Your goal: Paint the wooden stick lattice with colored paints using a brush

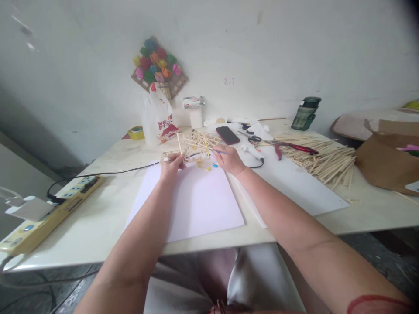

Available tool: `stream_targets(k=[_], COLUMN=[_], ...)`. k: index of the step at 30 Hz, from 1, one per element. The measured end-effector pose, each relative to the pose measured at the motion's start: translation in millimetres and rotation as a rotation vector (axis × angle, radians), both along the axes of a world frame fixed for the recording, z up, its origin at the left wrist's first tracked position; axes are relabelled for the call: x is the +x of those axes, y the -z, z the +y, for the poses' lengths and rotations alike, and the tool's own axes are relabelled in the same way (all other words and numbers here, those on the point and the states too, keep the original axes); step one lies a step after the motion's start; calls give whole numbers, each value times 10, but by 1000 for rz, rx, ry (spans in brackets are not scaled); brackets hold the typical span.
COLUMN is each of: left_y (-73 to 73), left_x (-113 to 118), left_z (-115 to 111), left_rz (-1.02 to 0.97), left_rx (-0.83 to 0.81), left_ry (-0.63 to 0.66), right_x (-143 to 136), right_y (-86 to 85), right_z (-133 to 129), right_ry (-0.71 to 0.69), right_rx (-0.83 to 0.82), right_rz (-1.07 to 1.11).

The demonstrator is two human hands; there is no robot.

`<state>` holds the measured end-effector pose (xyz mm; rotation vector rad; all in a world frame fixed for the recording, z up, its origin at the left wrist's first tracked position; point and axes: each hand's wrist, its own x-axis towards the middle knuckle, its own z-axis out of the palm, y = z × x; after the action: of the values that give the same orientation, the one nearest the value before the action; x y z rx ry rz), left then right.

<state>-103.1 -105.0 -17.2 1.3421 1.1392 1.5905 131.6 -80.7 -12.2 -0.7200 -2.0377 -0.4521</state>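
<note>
My left hand (173,165) is closed on a pale wooden stick (179,143), which points up from the fingers. A small white bit, too small to name, shows at its left side. My right hand (229,160) pinches a thin bluish stick (220,151), which looks like a paintbrush. Between the hands, small yellow (208,168) and blue (215,165) dabs, which look like paint, lie at the far end of a white sheet (203,205). Just beyond them stands a lattice of wooden sticks (206,140), with a yellow stick (207,148) upright before it.
A phone (228,135), scissors (253,138), a white glue gun (252,152) and red-handled pliers (296,147) lie to the right, by a pile of sticks (327,161). A power strip (62,205) with a black cable is at left. A plastic bag (157,120) and bottle (306,114) stand behind.
</note>
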Motion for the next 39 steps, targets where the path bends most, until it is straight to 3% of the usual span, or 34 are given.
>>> stream_targets(k=[27,34,39], left_y=[22,5,9], left_x=[-6,2,4], left_z=[20,7,-1], left_rz=[17,33,45], left_rx=[7,3,7], left_ry=[10,22,18], right_x=[12,31,44], right_y=[2,-14,-48], right_z=[48,57,13], right_ry=[-1,-12,41], right_rx=[-96,-55,-157], right_rz=[82,108,95])
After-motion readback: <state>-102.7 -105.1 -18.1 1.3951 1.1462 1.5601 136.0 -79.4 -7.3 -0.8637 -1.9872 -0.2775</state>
